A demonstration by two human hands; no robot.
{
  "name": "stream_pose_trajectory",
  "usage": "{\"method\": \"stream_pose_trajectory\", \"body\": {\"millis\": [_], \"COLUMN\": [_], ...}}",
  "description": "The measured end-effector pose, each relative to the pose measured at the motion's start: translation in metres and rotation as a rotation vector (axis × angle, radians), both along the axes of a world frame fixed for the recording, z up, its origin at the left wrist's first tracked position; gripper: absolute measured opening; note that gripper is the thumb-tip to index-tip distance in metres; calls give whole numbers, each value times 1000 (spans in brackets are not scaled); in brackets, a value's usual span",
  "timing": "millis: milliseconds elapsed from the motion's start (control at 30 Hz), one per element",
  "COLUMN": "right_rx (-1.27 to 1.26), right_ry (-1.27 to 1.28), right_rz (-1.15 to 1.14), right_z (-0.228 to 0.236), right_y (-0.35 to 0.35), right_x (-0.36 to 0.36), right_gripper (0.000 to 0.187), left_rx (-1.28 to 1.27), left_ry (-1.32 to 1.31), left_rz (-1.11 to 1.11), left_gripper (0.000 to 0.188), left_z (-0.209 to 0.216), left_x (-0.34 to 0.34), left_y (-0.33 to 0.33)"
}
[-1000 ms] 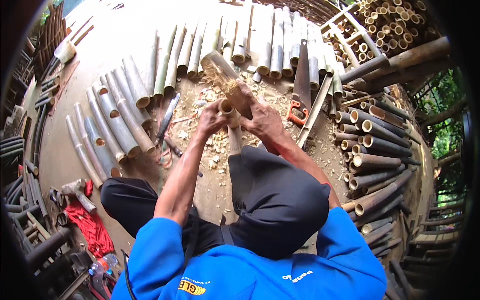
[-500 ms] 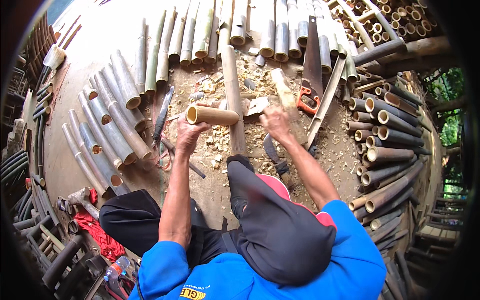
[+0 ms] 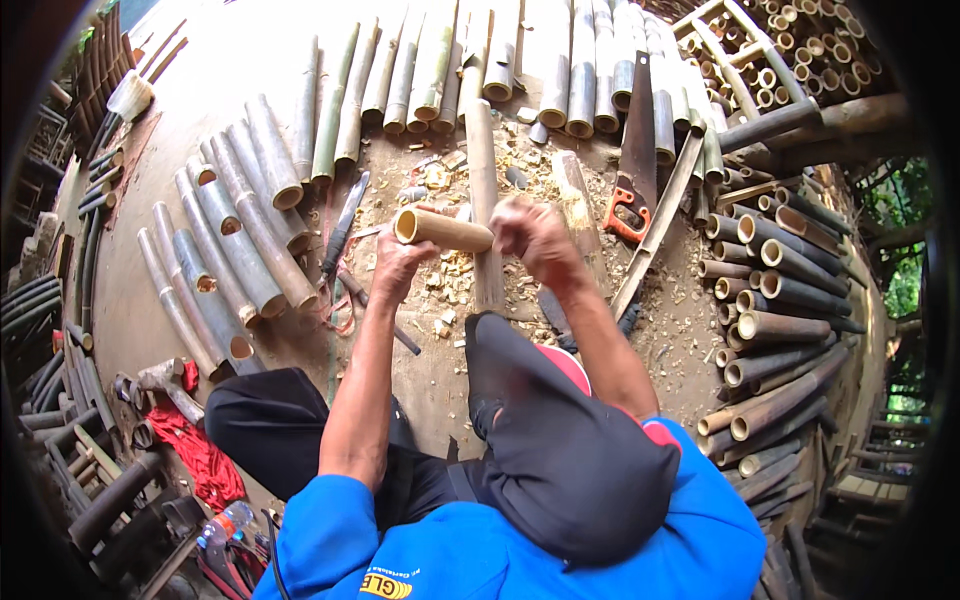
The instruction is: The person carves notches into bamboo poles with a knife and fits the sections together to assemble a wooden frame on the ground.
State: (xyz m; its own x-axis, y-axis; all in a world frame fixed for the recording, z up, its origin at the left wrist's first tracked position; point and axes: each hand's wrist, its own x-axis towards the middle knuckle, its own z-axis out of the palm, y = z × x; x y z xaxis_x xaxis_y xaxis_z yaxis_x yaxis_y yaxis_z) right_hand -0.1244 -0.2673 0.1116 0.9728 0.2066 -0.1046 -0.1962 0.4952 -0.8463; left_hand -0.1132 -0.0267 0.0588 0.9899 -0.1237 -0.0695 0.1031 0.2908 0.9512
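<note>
My left hand [image 3: 402, 262] is closed round a short, pale bamboo tube [image 3: 455, 233], held level with its open end toward the left. My right hand [image 3: 537, 238] is curled by the tube's right end, slightly blurred; anything inside its fingers is hidden. Beneath the tube, a longer bamboo piece [image 3: 483, 150] lies pointing away from me, ending near my knee. Right of it rests a rough, chipped wooden piece [image 3: 572, 190]. A curved blade [image 3: 553, 308] is mostly covered by my right forearm.
A handsaw [image 3: 636, 150] with an orange handle lies right, beside a long split strip [image 3: 660, 220]. Wood chips [image 3: 440, 285] litter the ground. Bamboo tubes [image 3: 235, 240] lie left, more [image 3: 790, 285] are stacked right. A dark-handled knife [image 3: 345, 228] and a thin rod [image 3: 390, 318] lie left.
My right hand has moved up and left, from beside the chipped wooden piece to the tube's right end. The left hand keeps its hold on the tube. The view has shifted slightly.
</note>
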Motion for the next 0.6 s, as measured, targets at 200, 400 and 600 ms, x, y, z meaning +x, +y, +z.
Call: {"method": "stream_pose_trajectory", "body": {"millis": [200,400,600], "right_rx": [283,-1710,-1431], "right_ry": [-403,-365,-1], "right_rz": [-114,-65,-334], "right_z": [160,139,120], "right_y": [-71,-134,-196], "right_x": [-49,-155,-251], "right_gripper": [14,26,25], "left_rx": [45,-81,77], "left_ry": [118,157,-848], "left_rz": [146,382,-149], "left_gripper": [60,46,26], "left_z": [8,42,264], "left_x": [-13,-58,-163], "left_y": [-17,-7,109]}}
